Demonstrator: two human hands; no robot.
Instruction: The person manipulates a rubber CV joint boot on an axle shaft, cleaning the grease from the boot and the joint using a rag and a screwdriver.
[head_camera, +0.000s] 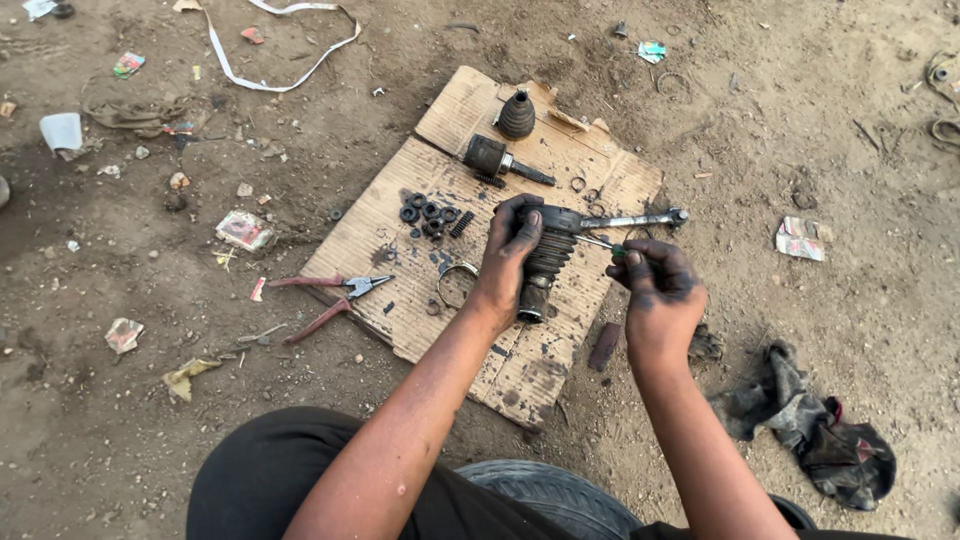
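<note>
Down on the dirt ground, a person's left hand is wrapped around a black, greasy ribbed rubber boot on a shaft joint, fingers curled tight over its wide upper end, while the narrow end points back toward the person. The right hand, blackened with grease, is pinched closed on the green handle of a thin screwdriver, whose tip touches the boot's top rim. Just beyond it a metal shaft sticks out to the right. All of this sits over a flattened sheet of cardboard, near its right edge. Farther up the sheet lie a second joint housing and a cone-shaped boot, well apart from the hands; a cluster of small black rings lies just left of the left hand, and red-handled pliers rest across the sheet's left edge. A dark rag lies on the dirt to the right, clear of the cardboard.
</note>
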